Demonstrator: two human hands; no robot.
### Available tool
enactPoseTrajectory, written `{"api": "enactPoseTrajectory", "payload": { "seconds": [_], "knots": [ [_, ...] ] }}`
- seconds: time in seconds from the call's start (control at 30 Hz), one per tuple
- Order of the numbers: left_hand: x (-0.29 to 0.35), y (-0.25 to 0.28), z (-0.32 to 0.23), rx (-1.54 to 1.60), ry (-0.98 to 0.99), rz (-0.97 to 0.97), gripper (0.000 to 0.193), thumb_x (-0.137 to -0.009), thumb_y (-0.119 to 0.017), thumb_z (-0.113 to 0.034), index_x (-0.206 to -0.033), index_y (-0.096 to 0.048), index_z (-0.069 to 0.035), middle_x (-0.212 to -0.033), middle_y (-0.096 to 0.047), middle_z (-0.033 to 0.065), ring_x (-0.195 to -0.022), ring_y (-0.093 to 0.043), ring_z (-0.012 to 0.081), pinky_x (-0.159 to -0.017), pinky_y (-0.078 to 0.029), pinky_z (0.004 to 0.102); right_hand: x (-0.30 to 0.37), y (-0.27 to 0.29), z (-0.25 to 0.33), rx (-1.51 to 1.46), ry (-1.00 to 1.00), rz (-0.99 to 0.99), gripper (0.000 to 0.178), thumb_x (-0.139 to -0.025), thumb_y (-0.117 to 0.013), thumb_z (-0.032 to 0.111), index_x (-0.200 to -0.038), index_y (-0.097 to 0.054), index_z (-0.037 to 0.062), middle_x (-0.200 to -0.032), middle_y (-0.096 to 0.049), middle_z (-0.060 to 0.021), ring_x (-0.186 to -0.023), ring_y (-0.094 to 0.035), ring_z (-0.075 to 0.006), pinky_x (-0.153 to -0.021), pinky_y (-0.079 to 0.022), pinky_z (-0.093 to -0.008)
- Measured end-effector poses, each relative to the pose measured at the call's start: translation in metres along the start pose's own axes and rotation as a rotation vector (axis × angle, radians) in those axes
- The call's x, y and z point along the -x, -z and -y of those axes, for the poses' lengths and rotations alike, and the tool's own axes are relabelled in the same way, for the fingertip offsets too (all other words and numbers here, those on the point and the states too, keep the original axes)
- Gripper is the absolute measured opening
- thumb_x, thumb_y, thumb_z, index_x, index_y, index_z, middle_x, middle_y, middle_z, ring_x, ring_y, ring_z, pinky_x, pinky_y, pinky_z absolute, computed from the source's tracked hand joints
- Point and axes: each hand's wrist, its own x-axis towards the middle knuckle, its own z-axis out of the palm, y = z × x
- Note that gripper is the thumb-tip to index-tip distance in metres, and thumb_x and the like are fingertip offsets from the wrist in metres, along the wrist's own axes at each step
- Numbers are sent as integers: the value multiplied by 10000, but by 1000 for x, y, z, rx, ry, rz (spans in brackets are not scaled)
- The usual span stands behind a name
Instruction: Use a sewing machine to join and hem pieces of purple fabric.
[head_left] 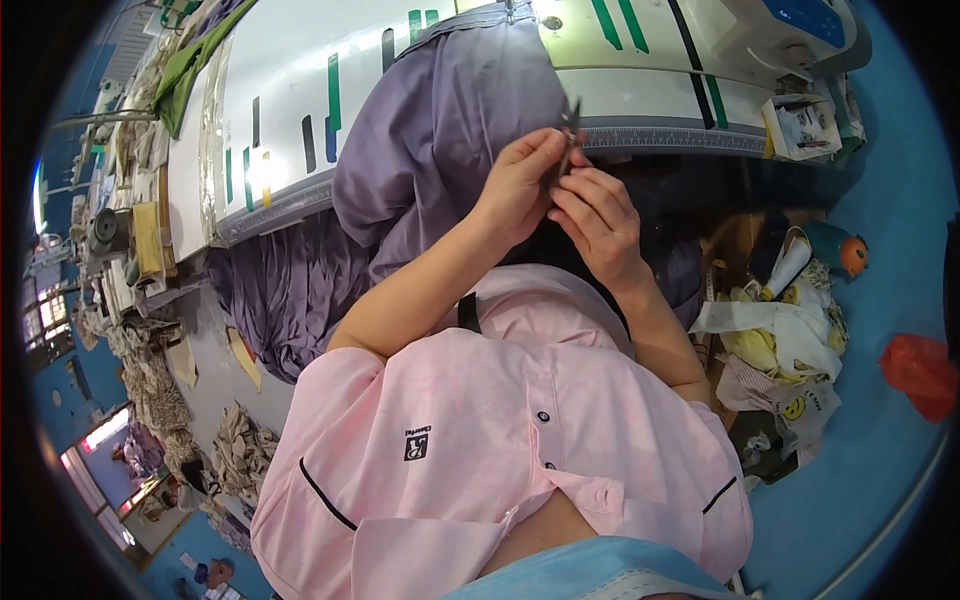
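Note:
Small dark thread snips (568, 142) are held up in front of me, blades pointing away, over the front edge of the sewing table. My left hand (515, 190) is closed, with its thumb pressed against the snips. From the right, my right hand (602, 222) meets it, its bent fingers gripping the lower part of the snips. Any thread between the fingertips is too small to make out. Purple-grey cloth (440, 130) lies on the table just left of my hands, its waistband-like far edge under the lit needle area, and hangs over the front.
A sewing machine head (780, 40) stands at the far right beside a small white box of tools (803, 128). More purple cloth (290, 290) hangs at the left. Plastic bags and scraps (780, 340) fill a box at the right, and a red bag (917, 376) lies beyond.

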Motion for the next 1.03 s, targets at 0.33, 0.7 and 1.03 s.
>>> {"api": "enactPoseTrajectory", "payload": {
  "seconds": [0.33,0.7,1.03],
  "knots": [
    [30,-14,-14,-673,-88,2,234,-1036,-505,-224,-1060,-583,-5,-704,-487,-35,-596,-421,44,-538,-340,206,13,8,-19,-1982,-1074,-216,293,-999,-553,342,-835,-523,102,-947,-574,-36,-925,-545,-177,-845,-479,-332],
    [39,-28,-2,-1086,-134,57,218,-1036,-507,-235,-1015,-555,-24,-641,-482,-8,-582,-443,74,-527,-351,245,8,4,-8,-2020,-1097,-356,272,-1015,-490,307,-814,-531,127,-1122,-591,-19,-1151,-538,-201,-958,-462,-379],
    [37,-26,9,-1058,-204,54,218,-1025,-529,-233,-1053,-560,-20,-651,-515,18,-597,-483,92,-559,-398,262,11,-4,-7,-2000,-1080,-390,256,-1010,-511,343,-879,-549,127,-1139,-565,-19,-1166,-534,-205,-984,-474,-390]
  ]
}}
